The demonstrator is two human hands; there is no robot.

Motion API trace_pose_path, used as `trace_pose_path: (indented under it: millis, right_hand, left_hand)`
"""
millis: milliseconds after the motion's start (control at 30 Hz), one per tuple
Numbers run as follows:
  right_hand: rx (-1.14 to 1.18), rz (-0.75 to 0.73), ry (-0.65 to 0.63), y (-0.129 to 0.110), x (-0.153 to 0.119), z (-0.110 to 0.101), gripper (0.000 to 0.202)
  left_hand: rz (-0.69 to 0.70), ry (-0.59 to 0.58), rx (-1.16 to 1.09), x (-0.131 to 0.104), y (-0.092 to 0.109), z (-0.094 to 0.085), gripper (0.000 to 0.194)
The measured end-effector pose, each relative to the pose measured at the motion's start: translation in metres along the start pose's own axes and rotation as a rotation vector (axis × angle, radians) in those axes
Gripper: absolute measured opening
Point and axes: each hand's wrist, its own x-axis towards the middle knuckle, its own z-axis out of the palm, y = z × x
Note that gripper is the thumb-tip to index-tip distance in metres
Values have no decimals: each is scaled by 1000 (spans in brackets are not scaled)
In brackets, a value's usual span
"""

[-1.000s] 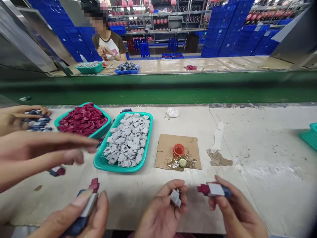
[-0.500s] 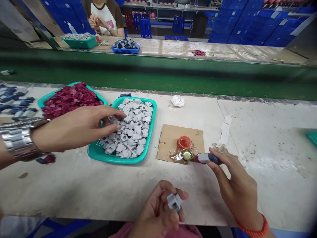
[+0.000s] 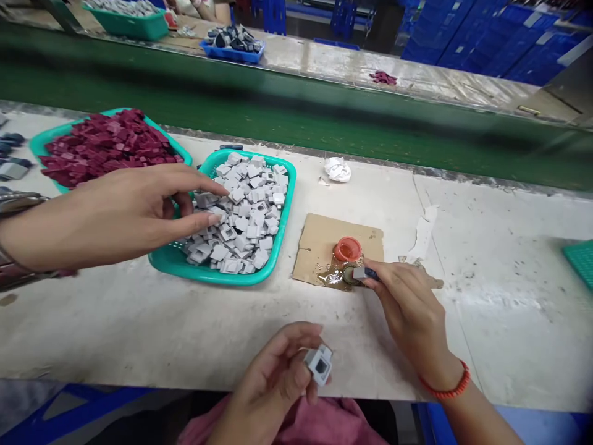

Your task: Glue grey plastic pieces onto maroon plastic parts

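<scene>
My left hand (image 3: 273, 380) pinches a small grey square part (image 3: 319, 363) with a dark hole, low in front of me. My right hand (image 3: 407, 306) holds a grey and blue part (image 3: 362, 272), its tip pressed into the small green-gold cap (image 3: 346, 276) on the wet cardboard square (image 3: 319, 242). An orange cap (image 3: 347, 248) sits just behind it. A co-worker's hand (image 3: 125, 213) reaches from the left into the teal basket of grey parts (image 3: 222, 275).
A second teal basket (image 3: 41, 141) heaped with dark red parts stands at the left. A crumpled white scrap (image 3: 337, 168) lies behind the cardboard. A green conveyor belt (image 3: 324, 120) runs beyond the table. Another teal basket's corner (image 3: 580, 259) shows at the right edge.
My right hand carried its part forward from in front of me down to the cap on the cardboard. The co-worker's hand moved into the grey parts basket. My view tilted downward.
</scene>
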Motion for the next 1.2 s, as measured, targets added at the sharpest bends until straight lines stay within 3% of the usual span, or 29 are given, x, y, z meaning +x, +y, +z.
trace_pose_path:
  millis: [167,267,333,433,500,600,767,1000,1200]
  right_hand:
    - [-17,-15,-10,0,1,0,37]
    - [-26,-13,-7,-1,2,2,36]
    - [-33,-11,0,-2,3,2,35]
    - [-25,12,35,-3,2,0,34]
    - [-25,51,74,-4,0,-2,32]
    - [-42,151,125,-7,-5,-5,28]
    - [-5,343,146,-8,-12,-6,25]
    - [199,579,193,-7,-17,-2,24]
    - [599,847,223,-12,-17,-6,22]
  left_hand:
    - [29,49,-4,2,-30,2,57]
    - [-212,78,-253,3,-27,-6,52]
    - [-441,131,-672,-10,1,-3,40]
    - [-636,146,-1378,-52,73,23,21]
    - [-687,-22,-1708,-82,118,49,22]
    - [-714,-129,-1823,-108,151,78,21]
    - [-699,-233,-1972,-106,140,82,24]
    - [-524,-66,-1726,-102,143,87,22]
    - [-569,-7,-1718,-97,144,90,20]
